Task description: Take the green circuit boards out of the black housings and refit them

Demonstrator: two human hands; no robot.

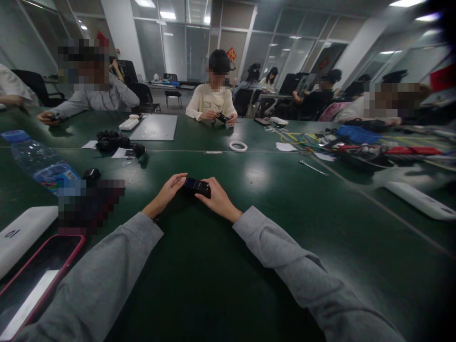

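Note:
Just above the green table, in the middle of the head view, is a small black handheld device [197, 187] with a dark screen and small pale markings on its face. My right hand [217, 198] grips its right end, with the thumb along the near edge and the fingers behind. At its left end, my left hand [170, 190] holds the side, its fingers fairly straight and close together. The device is tilted a little, its right end nearer me. Its underside is hidden, and its exact kind is too small to make out.
To the left are a water bottle [42, 161], a red-edged phone [46, 275] and a white power bank [24, 235]. Ahead lie a tape roll [238, 146] and black cables [112, 141]. Tangled wires [302, 137] and a wrench [313, 167] are at right. People sit opposite.

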